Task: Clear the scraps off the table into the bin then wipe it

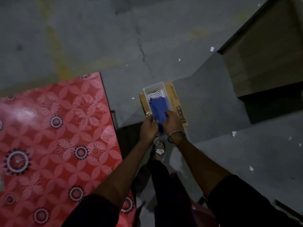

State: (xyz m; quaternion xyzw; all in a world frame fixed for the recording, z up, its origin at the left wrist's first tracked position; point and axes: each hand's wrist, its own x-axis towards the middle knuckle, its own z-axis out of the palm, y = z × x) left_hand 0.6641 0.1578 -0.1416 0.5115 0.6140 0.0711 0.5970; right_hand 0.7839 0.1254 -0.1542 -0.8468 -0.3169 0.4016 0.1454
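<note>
A blue cloth lies partly in a clear plastic tray that rests on a flat cardboard box on the floor. My left hand grips the cloth's near left edge. My right hand, with a metal bangle at the wrist, grips its near right part. The table, with a red flowered cover, is at the left, and no scraps show on its visible top.
Small white paper scraps lie scattered on the grey concrete floor. A dark step and wall rise at the right. My sandalled foot stands just below the tray. A red object sits near my legs.
</note>
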